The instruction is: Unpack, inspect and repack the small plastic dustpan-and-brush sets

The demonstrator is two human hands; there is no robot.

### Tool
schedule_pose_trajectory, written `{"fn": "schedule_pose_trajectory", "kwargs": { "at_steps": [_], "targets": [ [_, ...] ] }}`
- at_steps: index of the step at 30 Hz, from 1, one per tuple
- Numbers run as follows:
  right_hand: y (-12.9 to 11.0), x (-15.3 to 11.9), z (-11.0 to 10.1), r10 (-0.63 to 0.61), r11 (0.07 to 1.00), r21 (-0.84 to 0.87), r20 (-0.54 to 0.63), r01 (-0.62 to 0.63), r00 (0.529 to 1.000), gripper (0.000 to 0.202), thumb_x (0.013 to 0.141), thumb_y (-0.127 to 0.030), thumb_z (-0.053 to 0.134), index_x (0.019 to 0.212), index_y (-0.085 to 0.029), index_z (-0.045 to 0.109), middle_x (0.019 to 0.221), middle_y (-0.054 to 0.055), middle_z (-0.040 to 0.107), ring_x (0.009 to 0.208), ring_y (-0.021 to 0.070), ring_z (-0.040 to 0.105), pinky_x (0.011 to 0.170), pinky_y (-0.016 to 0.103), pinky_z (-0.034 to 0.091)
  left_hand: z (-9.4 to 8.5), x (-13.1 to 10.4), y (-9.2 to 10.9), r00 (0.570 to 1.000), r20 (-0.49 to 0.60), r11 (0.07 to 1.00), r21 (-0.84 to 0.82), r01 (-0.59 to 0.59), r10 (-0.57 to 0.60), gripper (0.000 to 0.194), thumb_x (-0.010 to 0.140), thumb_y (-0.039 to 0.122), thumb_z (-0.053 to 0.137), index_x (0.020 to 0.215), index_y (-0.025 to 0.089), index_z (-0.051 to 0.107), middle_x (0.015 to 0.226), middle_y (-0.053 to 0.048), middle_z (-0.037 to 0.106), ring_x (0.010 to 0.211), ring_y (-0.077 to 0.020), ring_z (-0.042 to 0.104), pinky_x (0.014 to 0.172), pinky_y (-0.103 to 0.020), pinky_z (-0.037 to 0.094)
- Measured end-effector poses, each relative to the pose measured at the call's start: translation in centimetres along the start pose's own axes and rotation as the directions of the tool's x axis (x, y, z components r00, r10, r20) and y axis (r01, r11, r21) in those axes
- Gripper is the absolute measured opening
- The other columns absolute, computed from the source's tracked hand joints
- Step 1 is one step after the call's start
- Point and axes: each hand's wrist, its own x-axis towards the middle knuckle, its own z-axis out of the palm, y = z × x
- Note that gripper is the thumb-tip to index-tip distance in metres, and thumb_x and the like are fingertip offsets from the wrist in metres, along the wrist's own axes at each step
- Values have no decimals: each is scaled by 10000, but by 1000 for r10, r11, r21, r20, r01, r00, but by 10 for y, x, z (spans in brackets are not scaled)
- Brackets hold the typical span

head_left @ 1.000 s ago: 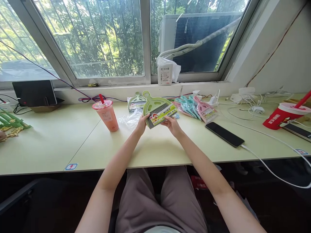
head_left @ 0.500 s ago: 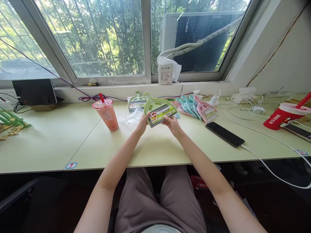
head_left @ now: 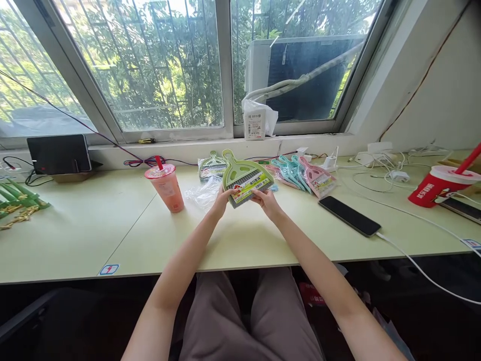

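A green dustpan and brush set (head_left: 246, 181) with a printed label is held up over the table between both hands. My left hand (head_left: 222, 202) grips its lower left edge, thumb on the front. My right hand (head_left: 267, 202) pinches its lower right edge. Behind it lies a second green dustpan set (head_left: 212, 164) in clear wrapping. A crumpled clear plastic bag (head_left: 203, 194) lies left of my left hand. To the right are blue dustpan sets (head_left: 292, 173) and a pink dustpan set (head_left: 317, 176) in wrappers.
A pink drink cup (head_left: 167, 188) stands to the left on the table (head_left: 150, 245). Right of my right hand lies a black phone (head_left: 349, 215) on a white cable. Farther right is a red cup (head_left: 432, 188) near tangled cables. A tablet (head_left: 59, 155) stands at the back left.
The whole scene sits slightly lower in view, as the camera has tilted up a little. Both hands keep hold of the green dustpan set, which has hardly moved over the table.
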Motion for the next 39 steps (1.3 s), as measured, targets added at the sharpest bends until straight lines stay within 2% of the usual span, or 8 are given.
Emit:
{"fn": "schedule_pose_trajectory", "kwargs": {
  "at_steps": [13,20,25,29,31,34,36,39],
  "targets": [
    [-5,1,1,78,996,50,-64,-75,995,170,749,-189,713,909,-165,660,861,48,761,827,186,740,770,272,621,-2,2,-4,1000,-8,999,46,2,-2,687,649,260,708,1308,217,518,1161,-61,677,1108,-285,617,930,-416,492],
    [-8,2,-4,95,995,18,-64,-94,993,152,736,-172,731,867,-171,654,861,56,758,904,232,734,845,364,622,0,2,-6,999,41,997,72,-8,5,691,659,288,738,1310,219,520,1174,-67,677,1103,-283,624,941,-417,496],
    [-7,6,-11,34,999,42,-49,-32,998,204,697,-211,764,876,-173,673,870,53,761,879,232,734,769,326,635,-6,4,-5,991,132,993,121,9,-25,698,755,585,658,1336,237,490,1280,-100,623,1164,-301,600,939,-438,500],
    [-9,11,-21,9,996,92,-77,-2,997,222,680,-209,776,871,-175,670,870,39,760,822,199,735,700,263,629,-17,12,-4,955,296,975,213,-69,3,790,843,789,261,1339,212,477,1334,-153,584,1251,-320,544,1000,-509,462],
    [-10,12,-25,-3,995,99,-88,11,996,231,683,-206,776,885,-178,668,871,34,758,814,191,734,687,252,628,-25,17,-7,986,132,891,428,-151,103,691,912,685,228,1325,196,491,1386,-160,543,1337,-299,467,1110,-517,354],
    [-11,13,-28,-12,995,101,-112,23,994,211,688,-194,765,874,-181,665,866,26,757,781,169,730,651,223,621,-39,20,-13,968,-82,516,855,-54,238,527,910,443,478,1371,186,469,1543,-162,364,1482,-314,221,1195,-576,102],
    [-10,13,-29,-5,996,92,-134,17,991,190,685,-178,761,845,-179,659,842,22,753,738,155,723,630,209,615,-48,18,-18,989,-38,236,972,4,141,522,870,278,544,1382,199,483,1552,-156,358,1486,-338,200,1174,-635,17],
    [-7,14,-28,9,997,79,-164,4,986,178,689,-151,753,833,-173,651,815,18,746,694,142,710,628,212,615,-55,14,-24,989,134,3,991,-134,-57,509,831,61,448,1285,241,592,1436,-110,523,1388,-295,402,1181,-628,56]
  ]
}}
